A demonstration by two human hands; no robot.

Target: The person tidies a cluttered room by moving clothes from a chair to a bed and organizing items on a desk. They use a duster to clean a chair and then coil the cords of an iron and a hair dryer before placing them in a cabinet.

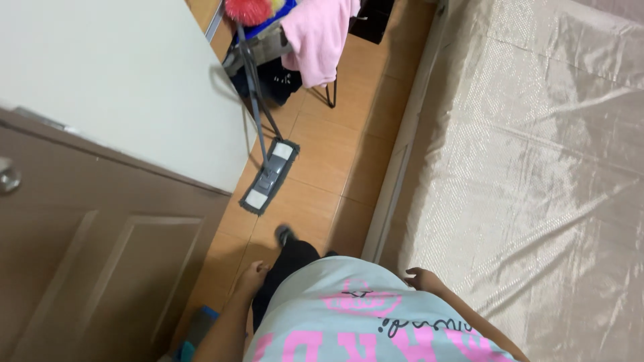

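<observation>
My left hand point(253, 273) hangs at my side over the orange tiled floor point(315, 194), fingers loosely curled, holding nothing. My right hand point(421, 277) hangs on the other side, next to the edge of a bed covered in shiny beige fabric point(537, 167), also holding nothing. A flat mop point(270, 177) with a grey pad and long grey handle leans against the white wall point(134, 80) ahead of me, apart from both hands. I wear a light shirt with pink print and dark trousers.
A brown door point(100, 268) with a round metal knob point(8, 178) stands at my left. Beyond the mop is a rack with a pink cloth point(315, 37), dark items and a pink duster point(248, 10). The floor strip between wall and bed is narrow.
</observation>
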